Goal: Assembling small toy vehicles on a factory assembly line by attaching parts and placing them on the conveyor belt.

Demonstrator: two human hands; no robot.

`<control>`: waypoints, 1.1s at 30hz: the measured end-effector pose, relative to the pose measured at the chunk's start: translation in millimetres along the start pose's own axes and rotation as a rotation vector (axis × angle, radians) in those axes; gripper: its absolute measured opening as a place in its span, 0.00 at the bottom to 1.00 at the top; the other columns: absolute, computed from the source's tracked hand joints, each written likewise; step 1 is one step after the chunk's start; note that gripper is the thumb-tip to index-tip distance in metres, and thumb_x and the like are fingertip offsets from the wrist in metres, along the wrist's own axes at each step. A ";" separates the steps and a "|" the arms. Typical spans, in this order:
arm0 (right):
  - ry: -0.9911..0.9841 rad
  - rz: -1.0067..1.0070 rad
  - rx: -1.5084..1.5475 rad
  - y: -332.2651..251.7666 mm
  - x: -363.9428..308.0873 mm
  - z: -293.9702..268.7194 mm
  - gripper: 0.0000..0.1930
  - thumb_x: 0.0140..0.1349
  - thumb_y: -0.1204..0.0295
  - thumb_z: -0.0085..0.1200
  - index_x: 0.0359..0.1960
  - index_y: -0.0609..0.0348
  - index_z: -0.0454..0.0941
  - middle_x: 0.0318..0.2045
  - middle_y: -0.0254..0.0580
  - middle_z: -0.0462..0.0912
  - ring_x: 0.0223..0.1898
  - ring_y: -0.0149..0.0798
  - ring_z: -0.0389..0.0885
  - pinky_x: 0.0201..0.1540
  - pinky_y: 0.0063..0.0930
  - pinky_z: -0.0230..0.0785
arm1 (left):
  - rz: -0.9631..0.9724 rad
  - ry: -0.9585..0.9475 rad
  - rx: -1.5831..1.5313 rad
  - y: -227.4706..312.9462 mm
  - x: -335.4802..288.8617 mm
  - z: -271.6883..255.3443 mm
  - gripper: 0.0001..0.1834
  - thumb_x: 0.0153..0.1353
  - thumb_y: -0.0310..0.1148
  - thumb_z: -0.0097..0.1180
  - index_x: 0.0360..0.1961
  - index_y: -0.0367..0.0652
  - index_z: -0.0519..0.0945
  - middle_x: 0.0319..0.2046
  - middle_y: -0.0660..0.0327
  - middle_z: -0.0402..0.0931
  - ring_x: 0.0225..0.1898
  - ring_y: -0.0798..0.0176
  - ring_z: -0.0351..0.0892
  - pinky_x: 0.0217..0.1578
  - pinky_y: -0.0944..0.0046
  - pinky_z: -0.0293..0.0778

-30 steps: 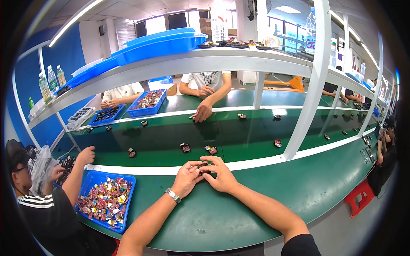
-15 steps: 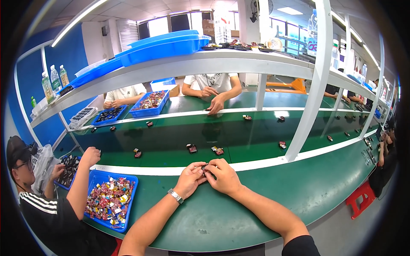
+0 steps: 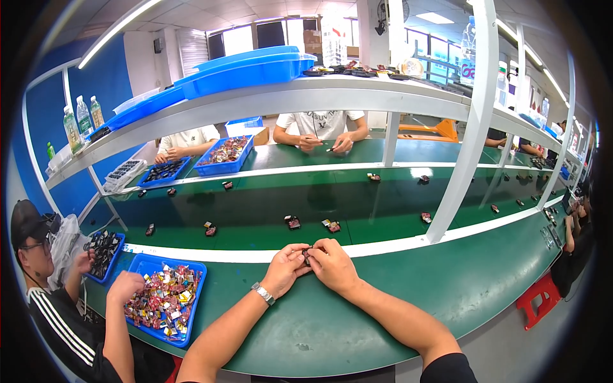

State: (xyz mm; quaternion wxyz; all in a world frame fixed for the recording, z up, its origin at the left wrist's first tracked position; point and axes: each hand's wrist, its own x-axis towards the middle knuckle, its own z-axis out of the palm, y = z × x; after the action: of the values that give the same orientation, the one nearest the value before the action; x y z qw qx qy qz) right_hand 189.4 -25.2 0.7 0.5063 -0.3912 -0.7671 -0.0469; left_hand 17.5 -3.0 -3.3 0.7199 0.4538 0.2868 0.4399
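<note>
Two hands [image 3: 285,271] [image 3: 334,265] holding one dark part [image 3: 306,256]

Right hand [image 3: 335,265] bunched its fingers tighter on the held part [image 3: 307,256], left co-worker's hand [image 3: 126,287] swung from belt [image 3: 255,207] to blue bin [image 3: 198,297], belt parts [image 3: 292,222] crept right, dark part [image 3: 150,230] appeared near-left, and opposite co-worker's hand [image 3: 343,142] pulled back.

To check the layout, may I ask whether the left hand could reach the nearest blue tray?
Probably yes: only green tabletop separates the left hand from the blue tray, though that hand holds a small part.
</note>
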 end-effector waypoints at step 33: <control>0.126 0.571 -0.237 153.0 -9.2 -47.4 0.15 0.47 0.71 0.66 0.38 0.60 0.82 0.36 0.47 0.84 0.39 0.51 0.82 0.45 0.42 0.75 | 0.029 0.047 0.004 5.7 0.1 7.9 0.22 0.70 0.27 0.48 0.62 0.34 0.62 0.63 0.44 0.66 0.59 0.51 0.74 0.60 0.53 0.74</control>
State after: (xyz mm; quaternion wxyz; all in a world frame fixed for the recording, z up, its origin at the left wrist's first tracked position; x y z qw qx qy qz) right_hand 325.2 53.0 -33.5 0.4963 -0.6434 -0.5827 -0.0163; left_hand 21.8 -4.9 5.2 0.7058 0.4490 0.2977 0.4601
